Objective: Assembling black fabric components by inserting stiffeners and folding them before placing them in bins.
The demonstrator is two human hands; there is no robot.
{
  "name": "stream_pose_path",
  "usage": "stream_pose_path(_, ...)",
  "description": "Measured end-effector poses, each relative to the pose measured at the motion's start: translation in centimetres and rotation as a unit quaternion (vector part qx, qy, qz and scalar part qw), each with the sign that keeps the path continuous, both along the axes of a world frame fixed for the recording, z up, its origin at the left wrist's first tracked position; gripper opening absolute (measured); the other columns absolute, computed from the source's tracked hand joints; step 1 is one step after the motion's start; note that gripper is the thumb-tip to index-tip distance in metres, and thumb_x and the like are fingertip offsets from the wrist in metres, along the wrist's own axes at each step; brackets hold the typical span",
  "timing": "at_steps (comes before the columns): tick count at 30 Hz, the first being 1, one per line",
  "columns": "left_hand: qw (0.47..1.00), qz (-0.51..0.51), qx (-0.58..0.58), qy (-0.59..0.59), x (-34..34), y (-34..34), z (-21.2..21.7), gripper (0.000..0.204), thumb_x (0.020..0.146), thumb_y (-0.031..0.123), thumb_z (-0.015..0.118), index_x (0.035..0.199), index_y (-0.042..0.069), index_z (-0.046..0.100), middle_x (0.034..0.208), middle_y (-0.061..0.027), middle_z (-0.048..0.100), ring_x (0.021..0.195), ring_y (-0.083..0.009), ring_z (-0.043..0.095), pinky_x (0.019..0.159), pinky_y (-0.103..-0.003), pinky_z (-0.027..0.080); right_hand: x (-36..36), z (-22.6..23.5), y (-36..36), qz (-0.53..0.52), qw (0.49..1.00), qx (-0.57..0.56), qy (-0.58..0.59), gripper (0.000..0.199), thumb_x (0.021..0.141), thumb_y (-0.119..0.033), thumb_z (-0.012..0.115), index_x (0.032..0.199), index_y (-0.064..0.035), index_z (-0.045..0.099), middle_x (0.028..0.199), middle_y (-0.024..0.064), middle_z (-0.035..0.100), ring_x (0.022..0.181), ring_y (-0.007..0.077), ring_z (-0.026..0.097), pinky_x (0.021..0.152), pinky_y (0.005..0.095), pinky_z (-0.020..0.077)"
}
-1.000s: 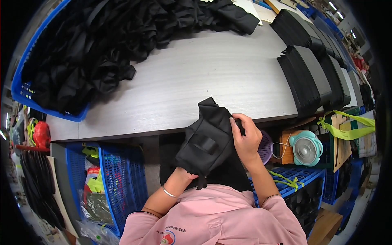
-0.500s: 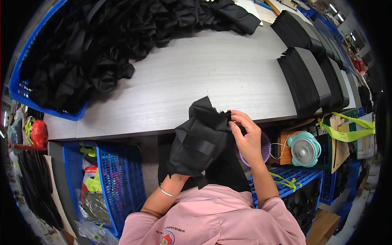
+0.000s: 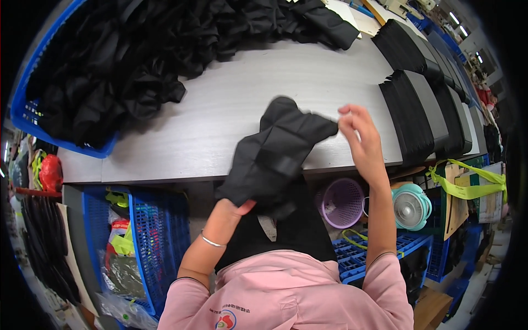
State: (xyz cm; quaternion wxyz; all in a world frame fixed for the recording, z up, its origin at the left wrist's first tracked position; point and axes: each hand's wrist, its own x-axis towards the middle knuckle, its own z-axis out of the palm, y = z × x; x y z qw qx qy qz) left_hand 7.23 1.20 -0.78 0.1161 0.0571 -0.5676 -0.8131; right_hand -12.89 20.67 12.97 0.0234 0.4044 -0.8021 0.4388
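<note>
A black fabric piece (image 3: 269,151), creased and shaped like a pouch, hangs over the near edge of the table. My left hand (image 3: 240,209) reaches up under or into its lower end; the thumb side shows at the cloth's edge and the other fingers are hidden. At the upper right corner of the cloth, my right hand (image 3: 360,129) is closed in a pinch, pulling that corner out to the right. Motion blurs the cloth a little.
A blue basket (image 3: 25,113) heaped with crumpled black fabric pieces (image 3: 126,60) stands on the table's left. Stacks of flat black pieces (image 3: 412,113) line the right. Below are a purple basket (image 3: 342,203), a teal fan (image 3: 410,206) and a blue crate (image 3: 137,242).
Both hands have moved up and forward over the table with the black fabric piece. My right hand has drawn its corner farther right, stretching the cloth, and the purple basket shows more.
</note>
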Motion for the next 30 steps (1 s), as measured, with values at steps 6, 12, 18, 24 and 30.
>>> stream_pose_path(6,0.955,-0.011,0.296,0.021,-1.8,4.5,3.3,0.048,0.103,0.019,0.052,0.145,-0.001,0.040,0.144,-0.0128,0.050,0.139,-0.0231,0.041,0.119,-0.039,0.027,-6.3,-4.9,-5.8,-0.112,0.967,-0.143,-0.176,0.015,0.100,-0.010,0.054,0.105,0.0039,0.059,0.109,0.0091,0.059,0.084,0.0170,0.066,0.074,0.0294,0.0505)
stream_pose_path(12,0.993,0.112,0.033,-0.015,0.7,2.4,7.0,0.006,0.092,-0.002,0.065,0.097,-0.003,0.066,0.097,-0.0080,0.066,0.075,-0.0102,0.063,0.070,-0.025,0.054,-3.0,-5.9,-1.8,-0.220,0.959,-0.176,-0.026,0.022,0.100,-0.013,0.056,0.113,0.0033,0.062,0.104,0.0100,0.063,0.087,0.0150,0.065,0.077,0.0282,0.0513)
stream_pose_path(18,0.893,0.257,-0.370,0.006,-3.3,-2.4,9.0,0.034,0.078,0.005,0.077,0.110,0.006,0.066,0.097,0.0002,0.065,0.083,-0.0077,0.053,0.070,-0.023,0.043,5.6,-6.3,3.1,-0.054,0.899,-0.212,-0.381,0.016,0.097,-0.009,0.059,0.104,0.0043,0.067,0.093,0.0096,0.070,0.083,0.0124,0.065,0.079,0.0261,0.0526)
stream_pose_path(24,0.963,-0.063,-0.254,-0.073,-6.0,-3.6,8.0,0.030,0.084,0.018,0.079,0.109,0.005,0.069,0.095,-0.0003,0.065,0.085,-0.0076,0.057,0.074,-0.024,0.047,8.0,-8.0,1.1,0.026,0.842,-0.155,-0.516,0.038,0.081,0.001,0.076,0.115,0.0016,0.061,0.098,0.0022,0.064,0.091,0.0097,0.062,0.084,0.0242,0.0505)
stream_pose_path(30,0.963,-0.166,-0.200,-0.068,-6.9,-4.2,7.2,0.044,0.080,0.014,0.082,0.117,0.000,0.062,0.088,0.0011,0.061,0.082,-0.0081,0.057,0.075,-0.024,0.048,5.8,-7.4,0.6,0.069,0.805,-0.193,-0.557,0.036,0.079,0.002,0.076,0.111,-0.0017,0.060,0.100,0.0008,0.063,0.090,0.0080,0.060,0.082,0.0226,0.0491)
